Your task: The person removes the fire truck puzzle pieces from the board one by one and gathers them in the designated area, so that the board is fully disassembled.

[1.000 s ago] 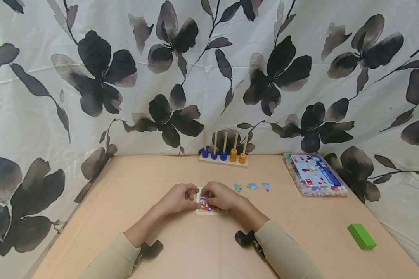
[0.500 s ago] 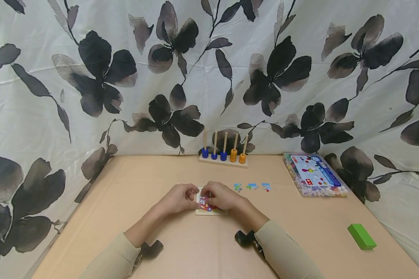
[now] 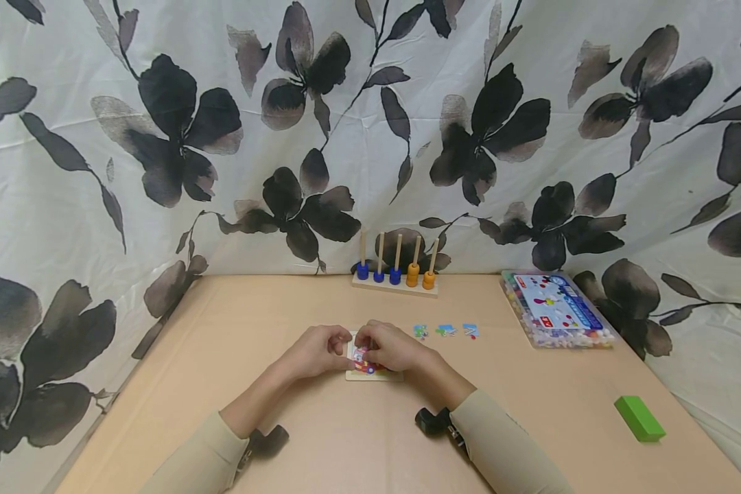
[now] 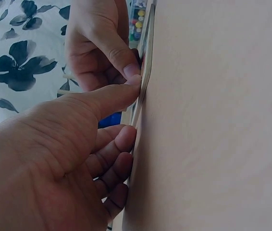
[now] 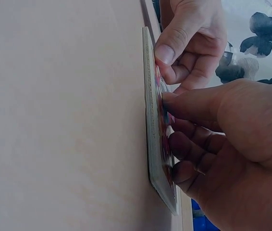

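Head view: puzzle tray contains colourful pieces.

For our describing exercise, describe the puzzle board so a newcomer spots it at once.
On the table, find the left hand and right hand. Both touch the puzzle board, a flat, pale-edged panel showing red. Unlike the three loose pieces to its right, it is framed.

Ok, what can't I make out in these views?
- Picture on the puzzle board: head view, partly covered by the right hand.
- Prints on the three loose pieces: head view, too small.
- Clear box: left wrist view, cut off by the top edge.
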`<action>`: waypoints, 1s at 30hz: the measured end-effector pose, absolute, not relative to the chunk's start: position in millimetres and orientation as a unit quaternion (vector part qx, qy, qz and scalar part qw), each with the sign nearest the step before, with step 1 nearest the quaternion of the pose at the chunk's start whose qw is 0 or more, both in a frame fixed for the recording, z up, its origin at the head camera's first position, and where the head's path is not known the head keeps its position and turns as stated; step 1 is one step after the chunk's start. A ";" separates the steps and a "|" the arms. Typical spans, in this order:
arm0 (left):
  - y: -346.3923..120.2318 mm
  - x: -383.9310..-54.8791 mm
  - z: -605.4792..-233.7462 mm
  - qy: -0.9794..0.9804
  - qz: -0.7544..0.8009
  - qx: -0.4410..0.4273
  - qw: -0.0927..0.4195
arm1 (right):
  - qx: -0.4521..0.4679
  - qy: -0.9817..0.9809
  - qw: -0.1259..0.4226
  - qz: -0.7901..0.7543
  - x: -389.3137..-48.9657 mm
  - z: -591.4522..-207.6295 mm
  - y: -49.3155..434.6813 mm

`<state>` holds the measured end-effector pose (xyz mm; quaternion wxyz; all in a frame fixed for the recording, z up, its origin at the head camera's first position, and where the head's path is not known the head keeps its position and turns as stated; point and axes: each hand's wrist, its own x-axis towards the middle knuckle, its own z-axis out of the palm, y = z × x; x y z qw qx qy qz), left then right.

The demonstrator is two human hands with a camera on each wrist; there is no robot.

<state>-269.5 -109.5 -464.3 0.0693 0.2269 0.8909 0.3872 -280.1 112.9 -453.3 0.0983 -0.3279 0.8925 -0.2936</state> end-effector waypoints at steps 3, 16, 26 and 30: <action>-109.7 -269.6 -463.8 0.890 0.388 0.228 0.071 | -0.327 0.892 0.098 -0.298 -280.1 -452.6 112.5; -109.9 -270.9 -465.3 0.890 0.385 0.235 0.067 | -0.328 0.875 0.118 -0.335 -281.7 -455.0 114.8; -109.3 -270.9 -465.6 0.890 0.381 0.242 0.063 | -0.336 0.858 0.139 -0.363 -284.1 -457.8 121.6; -109.0 -271.3 -466.0 0.892 0.378 0.241 0.062 | -0.339 0.852 0.141 -0.374 -284.1 -455.5 123.2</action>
